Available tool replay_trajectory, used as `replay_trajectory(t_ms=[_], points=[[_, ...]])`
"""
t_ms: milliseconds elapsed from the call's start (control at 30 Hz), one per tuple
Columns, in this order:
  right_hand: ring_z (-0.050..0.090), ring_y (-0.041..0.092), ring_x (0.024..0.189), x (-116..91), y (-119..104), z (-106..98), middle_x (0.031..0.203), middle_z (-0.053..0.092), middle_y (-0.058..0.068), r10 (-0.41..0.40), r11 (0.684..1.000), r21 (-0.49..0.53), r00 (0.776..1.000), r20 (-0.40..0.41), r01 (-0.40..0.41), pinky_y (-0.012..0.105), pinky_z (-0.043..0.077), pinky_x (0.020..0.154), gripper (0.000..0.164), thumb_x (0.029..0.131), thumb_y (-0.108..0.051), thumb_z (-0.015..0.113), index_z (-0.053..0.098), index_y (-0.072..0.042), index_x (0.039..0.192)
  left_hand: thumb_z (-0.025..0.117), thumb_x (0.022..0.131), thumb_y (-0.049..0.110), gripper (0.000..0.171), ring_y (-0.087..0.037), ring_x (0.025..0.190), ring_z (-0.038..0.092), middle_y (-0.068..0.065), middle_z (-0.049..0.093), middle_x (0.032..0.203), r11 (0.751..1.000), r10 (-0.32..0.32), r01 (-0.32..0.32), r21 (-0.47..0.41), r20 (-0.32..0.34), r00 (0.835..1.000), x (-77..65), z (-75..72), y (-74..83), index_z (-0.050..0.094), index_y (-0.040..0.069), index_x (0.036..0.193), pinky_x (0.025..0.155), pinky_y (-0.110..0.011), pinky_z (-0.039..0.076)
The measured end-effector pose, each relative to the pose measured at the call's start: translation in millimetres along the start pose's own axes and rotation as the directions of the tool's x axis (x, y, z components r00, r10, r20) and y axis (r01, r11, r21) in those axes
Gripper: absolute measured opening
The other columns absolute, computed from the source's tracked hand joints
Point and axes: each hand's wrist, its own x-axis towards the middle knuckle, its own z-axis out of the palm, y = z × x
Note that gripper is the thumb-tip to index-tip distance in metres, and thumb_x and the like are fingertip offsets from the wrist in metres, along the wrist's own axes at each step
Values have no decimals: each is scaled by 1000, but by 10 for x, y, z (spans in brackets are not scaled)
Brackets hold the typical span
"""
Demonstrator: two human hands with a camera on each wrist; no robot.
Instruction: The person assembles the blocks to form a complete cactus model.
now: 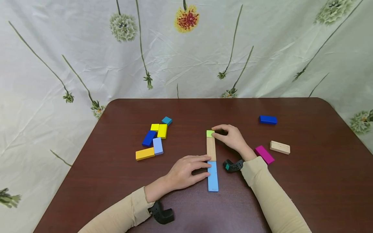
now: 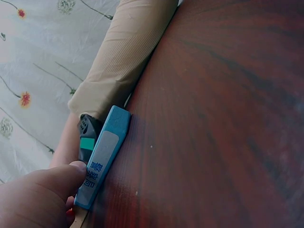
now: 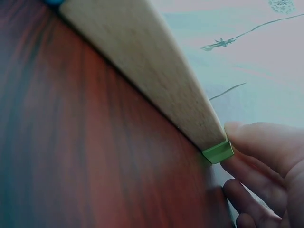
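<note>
1. Three blocks lie end to end in one line on the glossy red-brown desk point(image 1: 110, 168): light-blue rectangular block point(image 1: 213, 181) nearest the person, bare pale wooden block point(image 1: 211, 149) in the middle, small lime-green block point(image 1: 209, 133) at the far end.
2. Right hand point(image 1: 233, 139): narrow, thumb and fingertip pinching the lime-green block. Right wrist view is tight and dim; cannot tell how firm the pinch is.
3. Left hand point(image 1: 186, 173): fingers spread and nearly straight, tips against the left edge of the line, near the blue-wood joint. Nothing gripped.
4. Risk, in my judgement: a sideways push from the left fingertips could kink the line at that joint.
5. Likewise, the lime-green block is short; an uneven pinch could twist it, or drag it off the wooden end on release.
6. Magenta rectangular block point(image 1: 264, 154) lies just beside the right sleeve point(image 1: 253, 168); a careless elbow swing could nudge it.
7. Left cluster, including the orange-yellow block point(image 1: 145, 154), sits well apart from the line; lower risk there.
</note>
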Motion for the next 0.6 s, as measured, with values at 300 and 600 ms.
replay_trajectory(t_ms=[300,600], points=[[55,26,105,-3,8,-199,121,61,8,49,998,28,998,-44,-47,46,45,87,42,90,-42,60,65,-12,119,65,89,32,31,-6,120,50,1,57,130,1000,8,-8,16,-8,1000,0,3,0,69,16,115,98,-33,41],[43,32,123,-51,122,-542,131,54,14,111,993,61,987,-115,-105,53,38,95,48,91,-42,58,60,-8,124,65,88,31,30,-6,121,49,1,57,129,1000,12,-11,22,-16,1000,-3,3,4,70,16,113,98,-32,41]])
